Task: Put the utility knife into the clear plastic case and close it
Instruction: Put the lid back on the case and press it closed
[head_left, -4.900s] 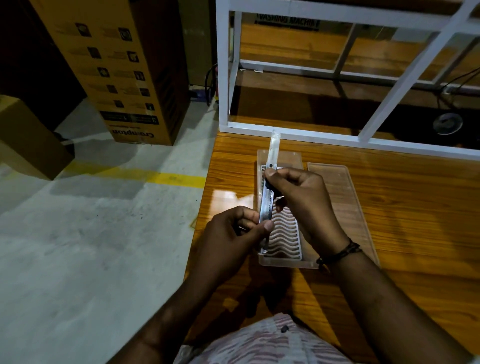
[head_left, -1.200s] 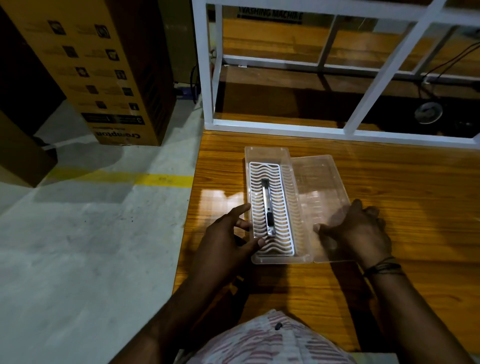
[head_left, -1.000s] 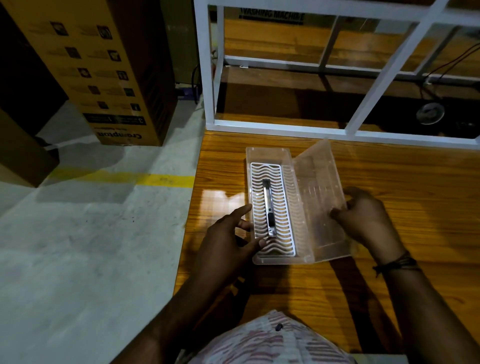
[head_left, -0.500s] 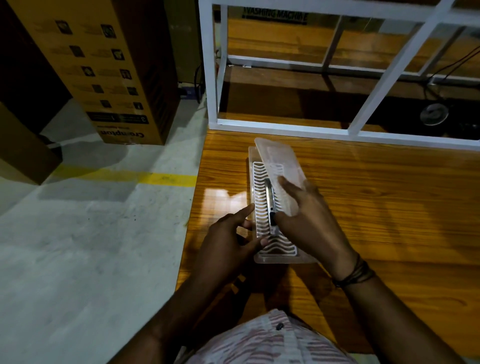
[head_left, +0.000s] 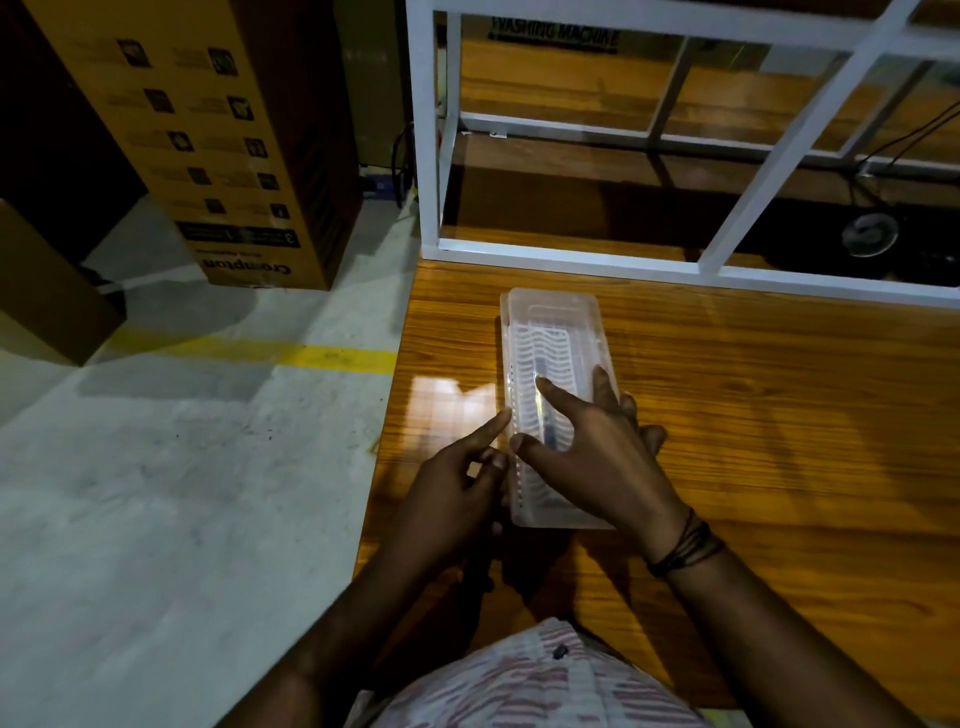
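Head view: right grip (head_left: 592, 452) spread flat on lid (head_left: 556, 322), left grip (head_left: 457, 483) loosely spread beside clear plastic case (head_left: 524, 514); uneven pressure, unlatched far end likely, utility knife (head_left: 540, 371) loose inside.

Clear case (head_left: 556, 317) w/ white wavy insert; orange-brown table (head_left: 779, 415).

The right hand (head_left: 597, 457) lies spread on the lowered lid of the clear plastic case (head_left: 556, 332) on the table (head_left: 779, 415), while the left hand (head_left: 452, 499) touches its left edge.
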